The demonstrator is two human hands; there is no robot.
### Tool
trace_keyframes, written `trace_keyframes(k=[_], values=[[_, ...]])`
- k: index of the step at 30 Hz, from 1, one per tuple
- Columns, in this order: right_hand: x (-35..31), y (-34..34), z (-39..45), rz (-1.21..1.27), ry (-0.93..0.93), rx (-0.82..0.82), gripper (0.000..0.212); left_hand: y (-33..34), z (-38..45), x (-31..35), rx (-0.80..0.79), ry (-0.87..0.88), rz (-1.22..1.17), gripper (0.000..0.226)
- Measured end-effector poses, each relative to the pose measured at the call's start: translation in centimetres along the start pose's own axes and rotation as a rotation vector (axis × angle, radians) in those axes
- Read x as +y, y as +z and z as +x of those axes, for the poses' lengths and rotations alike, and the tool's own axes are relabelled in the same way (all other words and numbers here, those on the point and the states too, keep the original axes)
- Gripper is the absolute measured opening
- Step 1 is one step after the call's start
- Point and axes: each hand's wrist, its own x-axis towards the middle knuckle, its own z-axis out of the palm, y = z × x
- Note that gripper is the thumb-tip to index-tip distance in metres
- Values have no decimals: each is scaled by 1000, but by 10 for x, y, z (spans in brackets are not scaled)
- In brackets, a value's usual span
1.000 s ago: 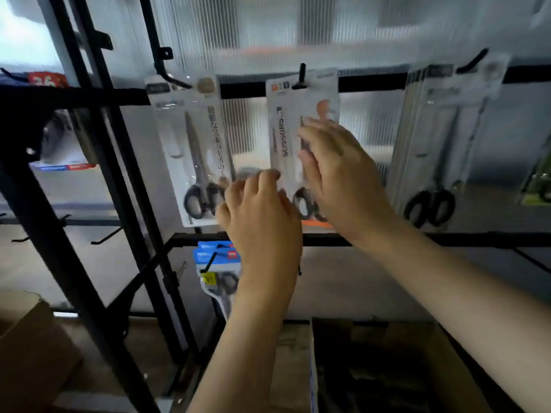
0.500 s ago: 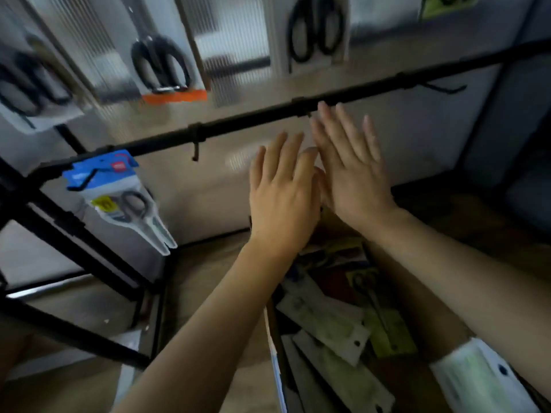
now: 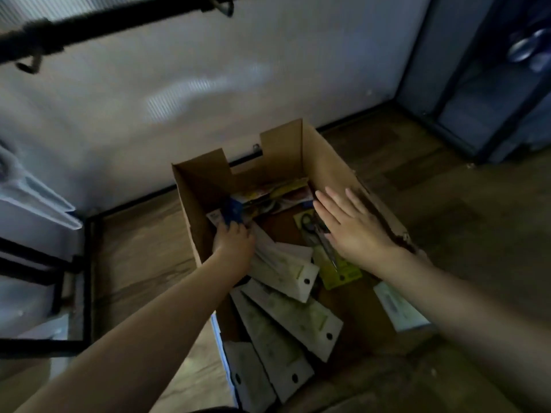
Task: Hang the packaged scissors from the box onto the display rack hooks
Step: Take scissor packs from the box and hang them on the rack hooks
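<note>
A person bends over the open cardboard box [image 3: 331, 162] on the floor, left hand [image 3: 234, 241] deep at its far left corner, fingers curled round a blue-topped scissors pack [image 3: 232, 210]. The right hand [image 3: 354, 231] hovers flat above a yellow-carded pack [image 3: 337, 263], fingers straight, holding nothing. White-carded packs [image 3: 286, 320] fan across the near end. The lift likely goes best by the card's header, drawn straight up so neighbouring packs don't snag, hang-hole kept uppermost for the rack rail [image 3: 98, 28] overhead.
</note>
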Motion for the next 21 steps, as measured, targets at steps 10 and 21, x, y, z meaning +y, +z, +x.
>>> trace_keyframes(k=[10,21], values=[[-7,28,-26,51,-31,-126,45,-1,4,83,64,378,156,91],[-29,14,-29,49,-432,-640,72,-9,11,74,157,371,86,33]])
